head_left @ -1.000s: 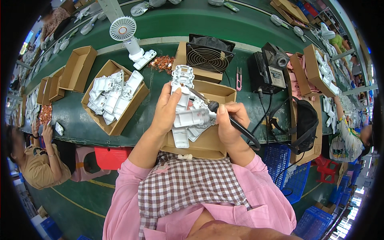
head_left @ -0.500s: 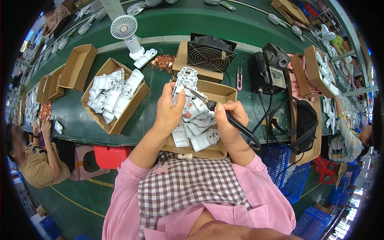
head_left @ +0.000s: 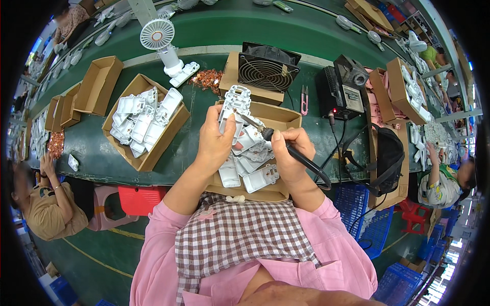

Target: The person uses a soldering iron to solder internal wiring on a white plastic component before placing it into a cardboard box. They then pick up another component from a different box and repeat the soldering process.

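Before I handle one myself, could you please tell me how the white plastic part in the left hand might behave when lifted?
The white plastic part is probably stiff, showing no visible sag in the left hand. It may be light for its size, given its open, shell-like form. Its smooth-looking surface might prove somewhat slippery.

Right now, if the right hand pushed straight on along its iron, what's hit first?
Likely the white plastic part in the left hand. The right hand's soldering iron points up-left at it, tip at or just over it; depth is unclear, so contact can't be confirmed.
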Action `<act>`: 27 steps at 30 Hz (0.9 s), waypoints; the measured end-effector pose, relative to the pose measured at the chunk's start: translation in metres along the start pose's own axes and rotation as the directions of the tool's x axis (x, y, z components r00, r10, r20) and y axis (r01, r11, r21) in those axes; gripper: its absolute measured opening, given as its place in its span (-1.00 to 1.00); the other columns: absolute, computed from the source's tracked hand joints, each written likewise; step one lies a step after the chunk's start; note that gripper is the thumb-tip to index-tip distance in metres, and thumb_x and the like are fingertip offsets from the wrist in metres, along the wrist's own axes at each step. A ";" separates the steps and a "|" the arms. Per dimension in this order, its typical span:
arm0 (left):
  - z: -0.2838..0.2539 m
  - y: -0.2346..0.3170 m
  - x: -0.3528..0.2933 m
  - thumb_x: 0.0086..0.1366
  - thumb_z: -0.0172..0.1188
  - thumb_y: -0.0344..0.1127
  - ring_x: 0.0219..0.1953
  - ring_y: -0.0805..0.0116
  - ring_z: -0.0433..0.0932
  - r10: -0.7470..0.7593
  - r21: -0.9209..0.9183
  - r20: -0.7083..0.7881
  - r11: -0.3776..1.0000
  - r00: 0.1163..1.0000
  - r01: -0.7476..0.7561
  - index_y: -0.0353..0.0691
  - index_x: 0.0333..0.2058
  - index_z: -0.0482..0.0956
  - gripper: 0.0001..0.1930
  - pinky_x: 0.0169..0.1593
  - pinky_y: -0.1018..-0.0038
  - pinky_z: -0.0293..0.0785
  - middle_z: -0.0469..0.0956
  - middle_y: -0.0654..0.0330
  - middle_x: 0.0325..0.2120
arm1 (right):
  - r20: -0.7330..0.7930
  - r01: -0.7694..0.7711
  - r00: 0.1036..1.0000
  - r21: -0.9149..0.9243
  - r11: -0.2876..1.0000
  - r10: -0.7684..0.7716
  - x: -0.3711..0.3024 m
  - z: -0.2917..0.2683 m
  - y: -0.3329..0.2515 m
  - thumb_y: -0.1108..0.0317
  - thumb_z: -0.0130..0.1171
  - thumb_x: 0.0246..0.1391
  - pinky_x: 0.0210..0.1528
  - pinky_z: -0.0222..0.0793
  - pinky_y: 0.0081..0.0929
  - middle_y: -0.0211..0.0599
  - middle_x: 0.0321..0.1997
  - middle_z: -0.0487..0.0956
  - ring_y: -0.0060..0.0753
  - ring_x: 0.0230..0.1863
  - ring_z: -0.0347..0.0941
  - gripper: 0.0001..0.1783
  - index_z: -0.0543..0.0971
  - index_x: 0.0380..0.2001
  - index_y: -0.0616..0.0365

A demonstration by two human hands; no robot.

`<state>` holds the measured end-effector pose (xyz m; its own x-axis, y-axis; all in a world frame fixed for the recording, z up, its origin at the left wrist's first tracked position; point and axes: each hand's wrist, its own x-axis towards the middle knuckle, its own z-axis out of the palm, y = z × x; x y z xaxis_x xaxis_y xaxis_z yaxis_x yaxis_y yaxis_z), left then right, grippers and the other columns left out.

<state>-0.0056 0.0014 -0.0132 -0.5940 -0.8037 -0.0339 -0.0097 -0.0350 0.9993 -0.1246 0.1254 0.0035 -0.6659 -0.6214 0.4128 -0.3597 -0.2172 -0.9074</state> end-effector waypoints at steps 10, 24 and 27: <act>-0.002 -0.008 0.002 0.39 -0.05 -0.34 -0.40 0.49 0.56 0.015 0.052 -0.005 0.999 1.000 -0.015 -0.32 -0.07 0.25 -0.78 -0.55 0.59 0.56 0.49 0.14 -0.28 | -0.048 -0.009 0.999 0.042 0.999 0.011 -0.001 0.000 0.001 0.45 0.26 0.03 -0.58 0.23 -0.70 -0.43 -0.61 0.51 -0.76 -0.60 0.33 -0.83 0.46 -0.51 0.25; 0.003 0.003 -0.002 0.34 0.02 -0.35 -0.44 0.47 0.56 -0.017 -0.012 -0.027 1.000 0.999 0.017 -0.36 -0.15 0.32 -0.79 -0.55 0.53 0.54 0.52 0.13 -0.38 | -0.005 0.005 1.000 0.011 1.000 -0.005 0.001 0.000 0.000 0.43 0.27 0.04 -0.55 0.26 -0.71 -0.42 -0.59 0.52 -0.75 -0.58 0.34 -0.82 0.46 -0.49 0.25; 0.002 0.004 -0.001 0.35 0.01 -0.35 -0.42 0.47 0.57 -0.008 0.041 -0.022 0.999 1.000 0.009 -0.37 -0.14 0.31 -0.79 -0.56 0.54 0.55 0.51 0.12 -0.35 | -0.005 0.013 1.000 0.001 1.000 -0.013 0.002 0.001 0.001 0.43 0.27 0.04 -0.56 0.25 -0.71 -0.42 -0.59 0.52 -0.75 -0.59 0.34 -0.82 0.46 -0.49 0.25</act>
<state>-0.0068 0.0031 -0.0096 -0.5763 -0.8162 -0.0419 -0.0479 -0.0175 0.9987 -0.1257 0.1238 0.0035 -0.6640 -0.6150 0.4253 -0.3678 -0.2265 -0.9019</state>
